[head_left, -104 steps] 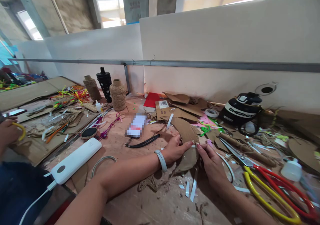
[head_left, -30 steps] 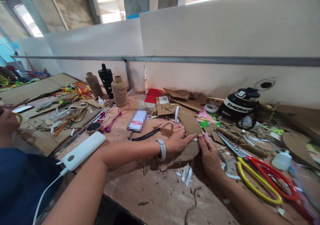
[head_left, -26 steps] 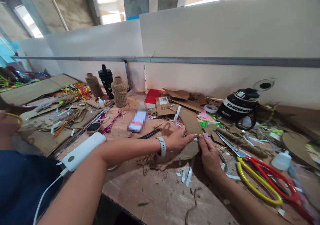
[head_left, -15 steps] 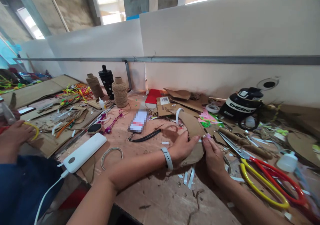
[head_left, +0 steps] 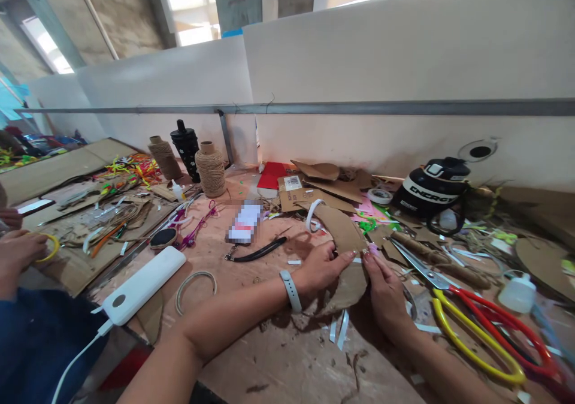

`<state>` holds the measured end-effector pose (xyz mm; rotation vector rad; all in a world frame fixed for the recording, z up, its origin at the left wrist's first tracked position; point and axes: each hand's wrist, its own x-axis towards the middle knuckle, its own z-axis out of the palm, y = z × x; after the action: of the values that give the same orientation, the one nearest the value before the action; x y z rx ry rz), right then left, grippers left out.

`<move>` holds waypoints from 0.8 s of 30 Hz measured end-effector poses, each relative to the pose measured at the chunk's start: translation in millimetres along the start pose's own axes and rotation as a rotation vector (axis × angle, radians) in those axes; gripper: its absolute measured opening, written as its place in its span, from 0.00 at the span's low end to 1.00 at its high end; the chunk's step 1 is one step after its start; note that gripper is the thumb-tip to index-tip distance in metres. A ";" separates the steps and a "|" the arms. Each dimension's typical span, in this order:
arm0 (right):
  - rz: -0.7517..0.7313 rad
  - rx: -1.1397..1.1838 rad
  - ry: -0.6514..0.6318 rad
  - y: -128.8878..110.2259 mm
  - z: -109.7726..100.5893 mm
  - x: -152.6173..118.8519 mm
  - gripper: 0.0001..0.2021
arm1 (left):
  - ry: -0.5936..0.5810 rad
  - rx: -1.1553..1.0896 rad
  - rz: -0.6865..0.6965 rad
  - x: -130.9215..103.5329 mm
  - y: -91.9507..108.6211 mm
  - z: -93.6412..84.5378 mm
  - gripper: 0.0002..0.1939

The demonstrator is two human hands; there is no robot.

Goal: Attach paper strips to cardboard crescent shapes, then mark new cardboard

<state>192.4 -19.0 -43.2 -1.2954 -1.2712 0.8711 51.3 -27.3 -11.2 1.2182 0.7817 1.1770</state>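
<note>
A curved piece of brown cardboard (head_left: 344, 230) is held above the table, right of the middle. My left hand (head_left: 321, 266) grips its left side, thumb on the face and fingers partly hidden behind. At the right edge my right hand (head_left: 381, 281) pinches the cardboard, its fingertips close to my left thumb. A small white strip (head_left: 356, 260) lies on the cardboard between the fingertips. From the upper left of the cardboard curls a white band (head_left: 311, 215). Scissors with red and yellow handles (head_left: 478, 326) lie to the right of my right hand.
A phone (head_left: 245, 221), a white power bank (head_left: 141, 287) and a ring (head_left: 196, 290) lie to the left. Twine spools (head_left: 210, 170) stand behind them. A black bottle (head_left: 429, 194) and glue bottle (head_left: 517, 293) are at the right. Another person's hand (head_left: 20, 254) shows far left.
The view has shifted slightly. The cardboard is tilted a little differently between my hands, which keep hold of it. The other person's hand at the far left has moved.
</note>
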 end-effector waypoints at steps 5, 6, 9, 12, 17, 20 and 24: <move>0.034 0.070 -0.038 -7.3 -0.1 -0.6 0.22 | 0.045 0.088 0.032 1.4 -6.4 -0.8 0.28; 0.036 0.077 -0.063 -9.1 0.1 -1.0 0.22 | 0.052 0.108 0.044 1.8 -7.8 -1.4 0.27; 0.018 0.052 -0.102 -11.6 0.7 -1.8 0.20 | 0.042 0.128 0.071 2.9 -11.1 -3.6 0.26; -0.007 0.025 -0.090 -9.8 1.0 -2.0 0.20 | 0.027 0.146 0.091 3.8 -12.8 -5.3 0.27; 0.090 0.116 -0.088 -8.2 -0.2 -4.2 0.20 | -0.012 0.009 0.051 2.6 -10.9 -2.9 0.31; 0.110 0.131 -0.081 -10.6 -1.9 -7.0 0.19 | -0.011 -0.064 -0.010 0.4 -7.6 -0.1 0.34; 0.101 0.119 -0.101 -13.2 -4.1 -10.9 0.17 | 0.012 -0.079 -0.069 -2.8 -2.1 1.2 0.35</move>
<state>192.1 -32.2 -31.6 -1.2426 -1.2200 1.0798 52.2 -30.2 -13.3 1.1121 0.7736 1.1486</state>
